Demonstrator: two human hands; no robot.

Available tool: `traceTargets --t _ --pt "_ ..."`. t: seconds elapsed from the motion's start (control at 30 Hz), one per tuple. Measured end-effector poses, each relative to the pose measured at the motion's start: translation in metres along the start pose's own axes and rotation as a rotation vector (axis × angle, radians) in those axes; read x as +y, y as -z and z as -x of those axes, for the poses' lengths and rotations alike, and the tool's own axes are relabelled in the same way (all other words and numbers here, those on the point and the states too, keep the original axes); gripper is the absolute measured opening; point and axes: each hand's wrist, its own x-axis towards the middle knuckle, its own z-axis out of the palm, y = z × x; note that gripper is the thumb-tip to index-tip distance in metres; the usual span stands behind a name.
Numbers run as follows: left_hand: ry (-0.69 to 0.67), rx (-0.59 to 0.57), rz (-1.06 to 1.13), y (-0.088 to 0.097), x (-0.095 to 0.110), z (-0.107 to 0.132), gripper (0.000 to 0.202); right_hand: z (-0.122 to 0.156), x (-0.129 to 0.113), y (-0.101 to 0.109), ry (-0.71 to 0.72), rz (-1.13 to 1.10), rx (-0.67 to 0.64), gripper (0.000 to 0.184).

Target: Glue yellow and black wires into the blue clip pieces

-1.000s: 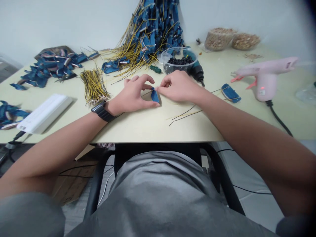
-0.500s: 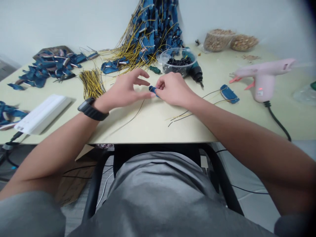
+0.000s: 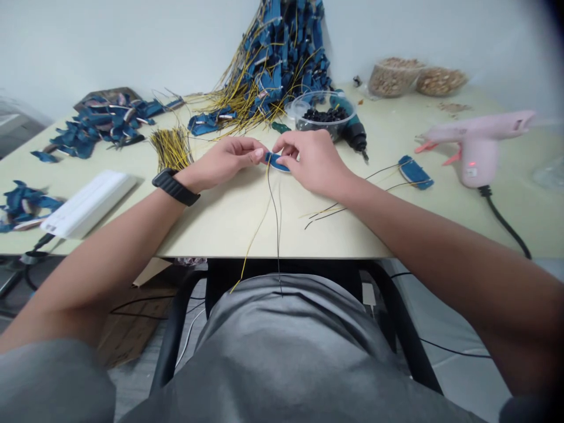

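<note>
Between my two hands, a small blue curved piece (image 3: pixel 277 162) with a pale edge is held just above the table. My right hand (image 3: pixel 315 155) pinches its right end between thumb and fingers. At its left end, the fingertips of my left hand (image 3: pixel 233 160) are closed together. A black wire (image 3: pixel 277 208) and a yellow wire (image 3: pixel 255 235) hang from the piece's left end toward my lap. Right of my right hand lies another blue piece (image 3: pixel 415 172) with yellow and black wires attached.
A pink glue gun (image 3: pixel 480 141) stands at the right. Behind my hands are a tub of black parts (image 3: pixel 325 111), a drill (image 3: pixel 356 136) and a tall heap of wired blue pieces (image 3: pixel 277 59). At left lie a wire bundle (image 3: pixel 171 148), loose blue pieces (image 3: pixel 101 120) and a white box (image 3: pixel 90 202).
My left hand has closed from spread fingers onto the piece's left end. The piece shows more fully, and its wires have swung down toward my lap. The view has shifted slightly.
</note>
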Motion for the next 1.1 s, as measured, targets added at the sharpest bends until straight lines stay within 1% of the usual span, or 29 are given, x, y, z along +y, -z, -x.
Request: traceTargets --t 0.1,0.23,0.43,0.53,0.67,0.87,0.93,1.0,1.1 --pt "-0.022 0.0 0.028 0.0 -0.003 -0.002 0.066 0.001 -0.001 0.0 0.041 -0.01 0.005 0.021" --pt "-0.037 -0.034 0.104 -0.001 -0.007 -0.005 0.067 0.002 -0.001 0.001 0.059 -0.07 0.001 0.012" --pt "0.073 -0.162 0.37 -0.003 -0.006 -0.006 0.067 0.002 -0.005 0.0 0.079 -0.174 0.027 0.013" --pt "0.124 -0.183 0.488 -0.006 -0.001 -0.005 0.07 0.003 -0.009 -0.001 0.11 -0.207 0.052 0.017" --pt "0.171 -0.189 0.581 -0.011 0.006 -0.001 0.068 0.002 -0.011 -0.004 0.149 -0.245 0.084 0.017" --pt "0.227 -0.124 0.681 -0.02 0.017 0.006 0.075 0.0 -0.014 -0.008 0.177 -0.277 0.132 0.009" --pt "0.246 -0.107 0.693 -0.023 0.021 0.007 0.079 0.002 -0.017 -0.008 0.173 -0.281 0.139 0.009" --pt "0.253 -0.066 0.697 -0.026 0.025 0.006 0.083 0.003 -0.019 -0.007 0.161 -0.28 0.131 0.01" --pt "0.214 0.018 0.655 -0.029 0.029 0.006 0.079 0.001 -0.017 -0.006 0.159 -0.271 0.136 0.014"
